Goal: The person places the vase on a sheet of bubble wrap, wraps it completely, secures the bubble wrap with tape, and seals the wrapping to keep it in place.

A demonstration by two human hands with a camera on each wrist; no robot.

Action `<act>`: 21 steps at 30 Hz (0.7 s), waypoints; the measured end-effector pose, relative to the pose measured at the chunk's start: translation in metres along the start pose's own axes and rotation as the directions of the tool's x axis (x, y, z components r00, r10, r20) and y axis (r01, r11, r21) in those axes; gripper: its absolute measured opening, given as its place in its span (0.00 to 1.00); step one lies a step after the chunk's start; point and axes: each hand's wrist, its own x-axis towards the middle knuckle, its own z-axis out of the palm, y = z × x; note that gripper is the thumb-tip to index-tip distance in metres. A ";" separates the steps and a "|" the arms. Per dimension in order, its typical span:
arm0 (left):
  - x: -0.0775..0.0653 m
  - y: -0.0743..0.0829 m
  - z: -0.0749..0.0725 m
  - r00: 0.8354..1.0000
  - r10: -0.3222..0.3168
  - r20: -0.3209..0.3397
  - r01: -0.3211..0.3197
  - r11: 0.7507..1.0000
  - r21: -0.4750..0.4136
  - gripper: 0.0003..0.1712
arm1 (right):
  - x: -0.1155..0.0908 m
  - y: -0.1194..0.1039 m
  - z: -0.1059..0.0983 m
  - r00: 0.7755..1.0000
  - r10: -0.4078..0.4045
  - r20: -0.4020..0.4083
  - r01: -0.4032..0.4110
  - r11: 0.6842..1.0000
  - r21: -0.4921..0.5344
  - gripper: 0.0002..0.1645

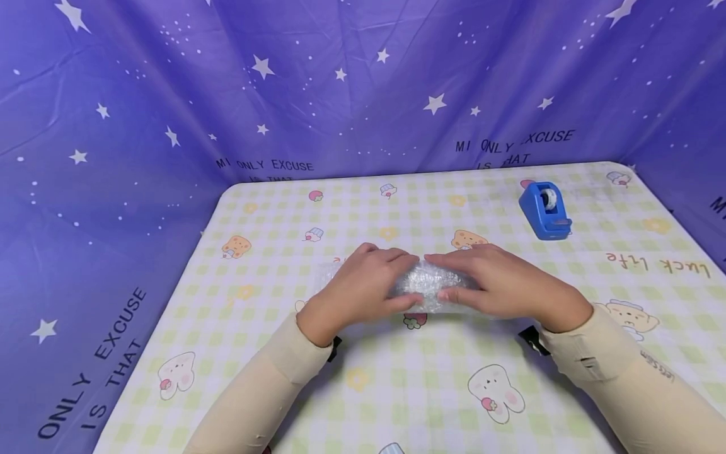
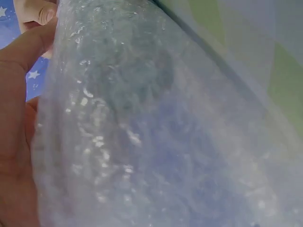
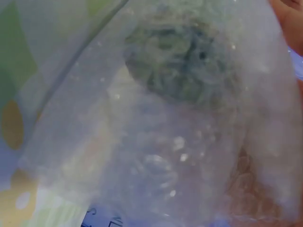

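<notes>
A roll of clear bubble wrap [image 1: 428, 287] lies crosswise between the two hands in the head view. The left hand [image 1: 368, 280] grips its left part, thumb on the near side and fingers over the far side. On the right part, the right hand [image 1: 501, 280] holds it the same way, its fingertips close to those of the left. Through the plastic a dark greenish round thing [image 3: 182, 64] shows in the right wrist view; its kind is blurred by the wrap. The tube-like layers of bubble wrap fill most of the left wrist view.
A blue tape dispenser [image 1: 544, 211] with a roll of tape stands at the back right of the table. The checked tablecloth [image 1: 414, 391] has printed cartoon figures. A purple curtain [image 1: 340, 94] with stars hangs behind and beside the table.
</notes>
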 end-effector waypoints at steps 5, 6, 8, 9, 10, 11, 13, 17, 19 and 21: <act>0.000 -0.002 0.000 1.000 0.024 -0.009 -0.024 1.000 -0.015 0.35 | 0.001 -0.001 -0.001 1.000 0.008 0.012 -0.008 1.000 -0.005 0.36; 0.000 -0.002 0.000 1.000 0.024 -0.003 -0.024 1.000 -0.010 0.35 | 0.001 -0.001 -0.001 1.000 0.009 0.012 -0.009 1.000 -0.004 0.36; 0.000 -0.002 0.000 1.000 0.024 0.011 -0.024 1.000 0.009 0.38 | 0.001 -0.001 -0.001 1.000 0.009 0.008 -0.009 1.000 -0.005 0.36; 0.000 -0.002 0.000 1.000 0.023 0.020 -0.023 0.999 0.023 0.40 | 0.001 -0.001 -0.001 1.000 0.013 0.008 -0.013 1.000 -0.007 0.36; 0.000 -0.001 0.000 0.999 0.021 0.026 -0.022 0.999 0.040 0.42 | 0.001 -0.001 0.000 1.000 0.017 0.008 -0.017 1.000 -0.007 0.37; 0.000 -0.001 0.001 0.999 0.018 0.030 -0.020 0.998 0.056 0.43 | 0.001 -0.001 0.000 1.000 0.020 0.007 -0.020 1.000 -0.007 0.37; 0.000 0.001 0.002 0.999 0.014 0.032 -0.017 0.996 0.093 0.46 | 0.001 -0.002 0.001 0.999 0.037 0.014 -0.037 0.999 -0.010 0.38; 0.001 0.003 0.004 1.000 -0.002 0.016 0.000 0.992 0.124 0.45 | 0.001 -0.003 0.002 0.997 0.078 0.030 -0.077 0.997 -0.032 0.42; 0.002 0.003 0.004 1.000 -0.018 0.017 0.015 0.993 0.115 0.45 | 0.001 -0.004 0.002 0.997 0.077 0.021 -0.075 0.995 -0.065 0.43; 0.003 0.003 0.004 0.999 -0.038 0.025 0.035 0.995 0.097 0.44 | 0.002 -0.006 0.001 0.998 0.059 0.001 -0.059 0.993 -0.099 0.42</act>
